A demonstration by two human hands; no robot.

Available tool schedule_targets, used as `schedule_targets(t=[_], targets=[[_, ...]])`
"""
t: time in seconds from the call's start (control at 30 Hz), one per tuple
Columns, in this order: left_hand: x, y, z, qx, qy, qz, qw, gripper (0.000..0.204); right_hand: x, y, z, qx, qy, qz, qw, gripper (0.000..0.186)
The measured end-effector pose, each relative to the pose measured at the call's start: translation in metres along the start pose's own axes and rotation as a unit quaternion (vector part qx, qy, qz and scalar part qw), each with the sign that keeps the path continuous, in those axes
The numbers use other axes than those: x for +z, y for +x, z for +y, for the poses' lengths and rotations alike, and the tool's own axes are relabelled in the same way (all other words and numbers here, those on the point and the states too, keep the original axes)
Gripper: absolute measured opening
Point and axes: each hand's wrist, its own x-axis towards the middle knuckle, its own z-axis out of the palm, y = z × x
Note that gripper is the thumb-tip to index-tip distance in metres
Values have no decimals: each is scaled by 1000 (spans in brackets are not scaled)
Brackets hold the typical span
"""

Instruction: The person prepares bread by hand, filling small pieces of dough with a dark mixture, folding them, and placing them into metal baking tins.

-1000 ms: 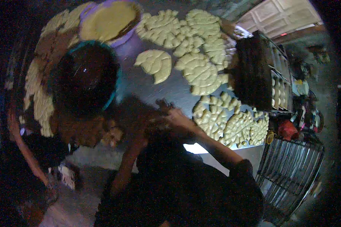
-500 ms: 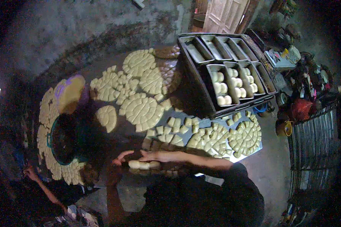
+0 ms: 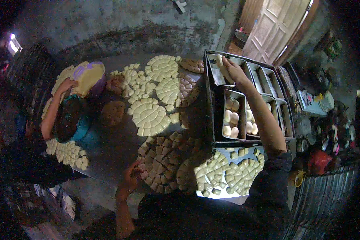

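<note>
My right hand (image 3: 233,71) reaches into the far-left loaf tin (image 3: 215,76) of the large dark tray, its fingers round a pale dough roll (image 3: 219,61) that partly shows. My left hand (image 3: 130,176) lies low over the table with fingers apart, at the edge of a shaded round of cut dough (image 3: 158,164); nothing shows in it. Below my right forearm, a nearer tin (image 3: 234,137) holds several rounded dough pieces in pairs. The forearm hides part of the tins beside it.
Several rounds of cut dough (image 3: 149,117) cover the table. At the left, another person's hand (image 3: 69,85) touches a yellow-and-purple round object (image 3: 88,78), near a teal tub (image 3: 81,132). Metal racking (image 3: 314,200) stands at the right.
My right hand has moved from the dough rolls at the table's front up to the far-left tin. My left hand has dropped slightly. The other person's arm has reached farther over the table.
</note>
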Motion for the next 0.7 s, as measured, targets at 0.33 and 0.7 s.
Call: schedule_targets(t=[0.33,0.7], targets=[[-39,-69,-31,-160,34,140,977,39,-30,109,65,-327,-454,-102,822,31],[-51,-84,-53,-154,74,174,970,45,-16,117,36,-283,-422,-131,851,30]])
